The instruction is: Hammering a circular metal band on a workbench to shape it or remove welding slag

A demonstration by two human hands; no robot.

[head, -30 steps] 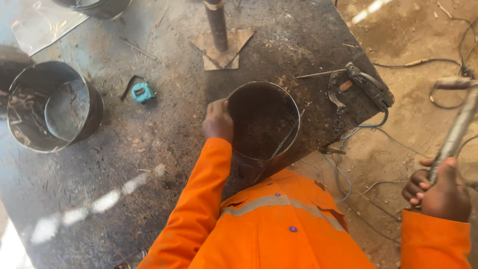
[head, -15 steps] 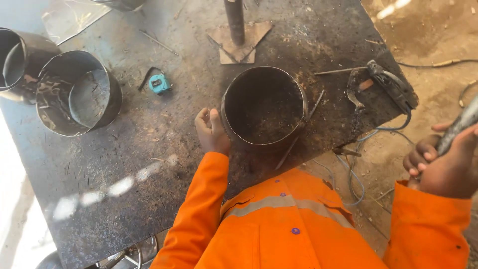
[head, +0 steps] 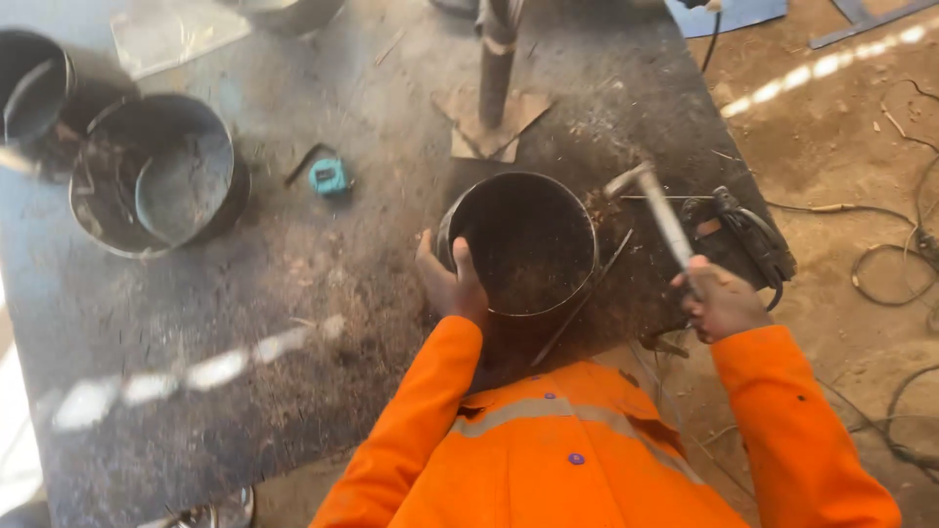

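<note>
Centrally, on a dark, scuffed metal worktop (head: 196, 323): one open metal cylinder (head: 518, 244), dark inside, standing upright near the worktop's near edge. Left hand (head: 452, 284): fingers curled over the cylinder's left rim, gripping it, thumb on the outer wall. Right hand (head: 722, 298): clenched round the handle of a hammer (head: 657, 210), whose head is raised just beside the cylinder's upper right rim; whether head and rim touch cannot be told, the tool being blurred. Both arms in orange sleeves; orange garment with a grey reflective band fills the lower middle of the view. Thin metal rod (head: 582, 298): lying slantwise against the cylinder's right side. Larger metal ring (head: 156, 176): upright at the worktop's left, well apart from the held cylinder, with a smaller round piece lying inside it. Further dark cylinder (head: 34, 83): far left corner, partly cut off by the picture's edge. Small blue tape measure (head: 328, 176): between the larger ring and the held cylinder. Upright post (head: 494, 59) on a flat plate: behind the cylinder. Welding clamp with cables (head: 743, 235): right edge of the worktop. Sandy ground (head: 861, 127) with loose cables: to the right.
</note>
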